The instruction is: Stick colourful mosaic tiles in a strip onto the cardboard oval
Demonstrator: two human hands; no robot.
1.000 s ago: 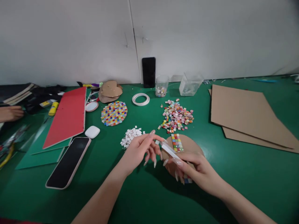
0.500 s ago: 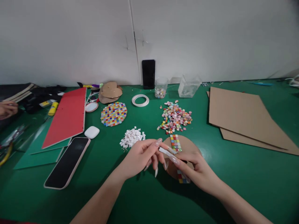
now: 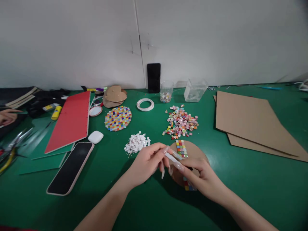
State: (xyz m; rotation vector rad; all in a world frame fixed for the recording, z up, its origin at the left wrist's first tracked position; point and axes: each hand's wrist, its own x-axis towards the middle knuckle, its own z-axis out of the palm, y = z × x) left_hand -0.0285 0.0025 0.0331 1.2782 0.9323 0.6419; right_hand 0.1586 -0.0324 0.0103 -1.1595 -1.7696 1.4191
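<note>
My right hand point(image 3: 201, 179) pinches a thin white strip point(image 3: 173, 157) over a round cardboard disc point(image 3: 194, 150) on the green table. My left hand point(image 3: 146, 162) has its fingertips closed on the strip's left end. The disc carries a short column of small coloured tiles point(image 3: 181, 148), and more tiles point(image 3: 189, 186) show under my right hand. Beyond the disc lies a heap of loose coloured tiles point(image 3: 181, 122). A pile of small white paper bits point(image 3: 136, 142) lies just past my left hand.
A finished tiled disc point(image 3: 117, 118), tape ring point(image 3: 145, 104), plastic cup point(image 3: 166, 91), clear tub point(image 3: 194, 89) and upright phone point(image 3: 153, 77) stand farther back. A phone point(image 3: 71, 166), white case point(image 3: 95, 137) and red board point(image 3: 71, 120) lie left. Cardboard sheets point(image 3: 252, 122) lie right. Another person's hand point(image 3: 7, 117) is at far left.
My left fingers have closed from spread onto the strip's left end. Both hands have drawn a little nearer together over the disc.
</note>
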